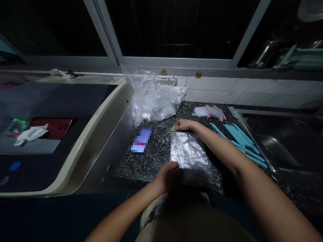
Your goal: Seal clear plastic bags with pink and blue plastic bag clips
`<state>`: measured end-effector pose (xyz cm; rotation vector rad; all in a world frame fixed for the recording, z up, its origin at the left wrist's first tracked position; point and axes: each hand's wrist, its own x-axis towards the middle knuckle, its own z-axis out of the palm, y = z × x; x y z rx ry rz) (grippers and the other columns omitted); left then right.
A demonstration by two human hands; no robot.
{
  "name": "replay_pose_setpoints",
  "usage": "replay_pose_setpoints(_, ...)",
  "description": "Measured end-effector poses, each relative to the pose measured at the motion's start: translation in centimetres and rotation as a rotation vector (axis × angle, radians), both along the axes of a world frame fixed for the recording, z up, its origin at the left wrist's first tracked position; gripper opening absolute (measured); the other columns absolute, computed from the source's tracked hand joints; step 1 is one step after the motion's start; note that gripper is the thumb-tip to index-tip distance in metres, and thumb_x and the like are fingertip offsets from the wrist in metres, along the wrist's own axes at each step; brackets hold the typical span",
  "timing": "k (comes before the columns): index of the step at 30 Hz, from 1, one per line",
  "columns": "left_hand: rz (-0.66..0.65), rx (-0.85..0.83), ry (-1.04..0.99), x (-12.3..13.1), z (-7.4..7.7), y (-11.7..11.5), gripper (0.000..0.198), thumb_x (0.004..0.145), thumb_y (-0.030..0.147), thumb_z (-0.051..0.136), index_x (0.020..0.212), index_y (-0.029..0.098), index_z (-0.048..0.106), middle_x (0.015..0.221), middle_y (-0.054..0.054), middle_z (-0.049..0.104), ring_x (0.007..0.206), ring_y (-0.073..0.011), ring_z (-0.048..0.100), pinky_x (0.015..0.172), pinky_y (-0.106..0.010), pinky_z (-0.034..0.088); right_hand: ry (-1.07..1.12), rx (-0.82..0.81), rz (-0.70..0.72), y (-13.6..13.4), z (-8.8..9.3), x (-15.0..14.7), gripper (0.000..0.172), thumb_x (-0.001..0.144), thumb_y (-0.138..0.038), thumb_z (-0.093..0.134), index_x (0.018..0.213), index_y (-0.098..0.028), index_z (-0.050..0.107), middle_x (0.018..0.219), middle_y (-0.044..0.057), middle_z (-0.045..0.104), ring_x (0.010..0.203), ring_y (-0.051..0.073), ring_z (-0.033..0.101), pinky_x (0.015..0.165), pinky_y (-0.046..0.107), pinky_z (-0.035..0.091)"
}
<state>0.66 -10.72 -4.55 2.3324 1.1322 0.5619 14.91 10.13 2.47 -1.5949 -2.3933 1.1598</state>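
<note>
A clear plastic bag [189, 151] lies flat and slightly wrinkled on the speckled dark countertop [158, 161]. My left hand [170, 174] is closed at the bag's near left edge, its fingers curled over the film and partly in shadow. At the far left corner of the bag is my right hand [183, 124], reaching across from the right. Its fingertips are pinched together, with a small pale bit showing at them that is too small to name. A phone [141, 140] with a lit, blurred screen rests left of the bag.
Crumpled clear plastic [157, 97] is heaped by the wall. Light blue strips [239, 137] lie right of my right forearm, below a small packet with pink pieces [212, 112]. A metal sink [285, 141] is at the right; a large cream-edged machine [93, 114] stands left.
</note>
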Motion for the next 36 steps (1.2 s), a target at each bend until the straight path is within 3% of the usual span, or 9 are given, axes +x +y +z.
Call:
replay_pose_setpoints(3, 0.032, 0.045, -0.101, -0.8, 1.1, 1.7, 0.017, 0.078, 0.029, 0.048, 0.078, 0.019, 0.062, 0.072, -0.004, 0.058, 0.07, -0.0149, 0.051, 0.064, -0.027, 0.038, -0.024, -0.043, 0.091, -0.5, -0.3, 1.2, 0.033, 0.064, -0.038, 0.064, 0.045, -0.015, 0.05, 0.04, -0.005, 0.042, 0.043, 0.006, 0.035, 0.046, 0.021, 0.029)
replay_pose_setpoints(7, 0.466, 0.012, -0.096, -1.7, 2.8, 7.0, 0.024, 0.077, 0.033, 0.049, 0.087, 0.016, 0.062, 0.081, -0.007, 0.06, 0.075, -0.0171, 0.053, 0.067, -0.028, 0.039, 0.08, -0.053, 0.126, -1.7, -0.5, 1.9, 0.019, 0.061, -0.032, 0.063, 0.06, -0.013, 0.058, 0.049, -0.006, 0.048, 0.048, 0.005, 0.038, 0.049, 0.019, 0.031)
replay_pose_setpoints(9, 0.605, -0.163, -0.141, -1.9, 3.4, 9.9, 0.03, 0.072, 0.041, 0.055, 0.083, 0.014, 0.062, 0.069, -0.004, 0.058, 0.064, -0.0158, 0.052, 0.057, -0.025, 0.036, 0.177, -0.043, 0.138, -2.2, -0.3, 1.9, 0.019, 0.062, -0.031, 0.061, 0.065, -0.013, 0.059, 0.054, -0.005, 0.051, 0.051, 0.006, 0.041, 0.053, 0.019, 0.033)
replay_pose_setpoints(12, 0.537, -0.49, -0.364, -1.6, 3.7, 12.7, 0.036, 0.067, 0.049, 0.057, 0.062, 0.013, 0.058, 0.046, 0.003, 0.044, 0.044, -0.0088, 0.038, 0.045, -0.022, 0.025, 0.31, -0.015, 0.159, -2.6, 0.0, 1.9, 0.02, 0.062, -0.031, 0.06, 0.066, -0.012, 0.06, 0.058, -0.004, 0.053, 0.055, 0.006, 0.043, 0.056, 0.02, 0.034)
replay_pose_setpoints(15, 0.461, -0.658, -0.587, -1.1, 3.6, 13.5, 0.033, 0.055, 0.044, 0.067, 0.058, 0.014, 0.053, 0.04, 0.009, 0.035, 0.037, -0.004, 0.026, 0.041, -0.02, 0.017, 0.361, 0.016, 0.182, -2.7, 0.0, 2.2, 0.022, 0.061, -0.033, 0.06, 0.068, -0.012, 0.06, 0.064, -0.002, 0.056, 0.06, 0.008, 0.046, 0.061, 0.021, 0.037)
replay_pose_setpoints(21, 0.404, -0.662, -0.779, -1.9, 3.2, 13.2, 0.036, 0.047, 0.041, 0.071, 0.059, 0.014, 0.051, 0.044, 0.008, 0.042, 0.038, -0.0027, 0.03, 0.041, -0.019, 0.02, 0.24, -0.057, 0.233, -2.4, -0.6, 4.2, 0.031, 0.061, -0.041, 0.062, 0.068, -0.012, 0.061, 0.06, -0.003, 0.055, 0.056, 0.008, 0.046, 0.057, 0.02, 0.034)
replay_pose_setpoints(28, 0.375, -0.699, -0.695, -2.7, 4.0, 13.4, 0.04, 0.045, 0.045, 0.073, 0.061, 0.013, 0.054, 0.047, 0.006, 0.048, 0.042, -0.0047, 0.038, 0.044, -0.019, 0.027, 0.231, -0.071, 0.235, -2.9, -0.2, 4.5, 0.032, 0.059, -0.043, 0.063, 0.067, -0.012, 0.061, 0.059, -0.003, 0.053, 0.055, 0.008, 0.044, 0.055, 0.02, 0.033)
replay_pose_setpoints(33, 0.409, -0.521, -0.656, -3.1, 3.8, 14.0, 0.036, 0.051, 0.045, 0.07, 0.062, 0.013, 0.057, 0.054, 0.003, 0.052, 0.052, -0.0089, 0.045, 0.054, -0.023, 0.035, 0.225, -0.01, 0.228, -2.7, 0.0, 5.3, 0.028, 0.056, -0.039, 0.065, 0.066, -0.013, 0.058, 0.06, -0.004, 0.051, 0.057, 0.009, 0.043, 0.055, 0.021, 0.032)
replay_pose_setpoints(36, 0.481, -0.086, -0.507, -3.3, 3.9, 13.1, 0.027, 0.067, 0.038, 0.06, 0.076, 0.013, 0.061, 0.071, -0.003, 0.057, 0.069, -0.0152, 0.052, 0.065, -0.028, 0.041, 0.229, 0.066, 0.173, -2.5, -0.2, 6.5, 0.025, 0.057, -0.036, 0.063, 0.065, -0.014, 0.055, 0.059, -0.004, 0.048, 0.057, 0.009, 0.042, 0.056, 0.021, 0.032)
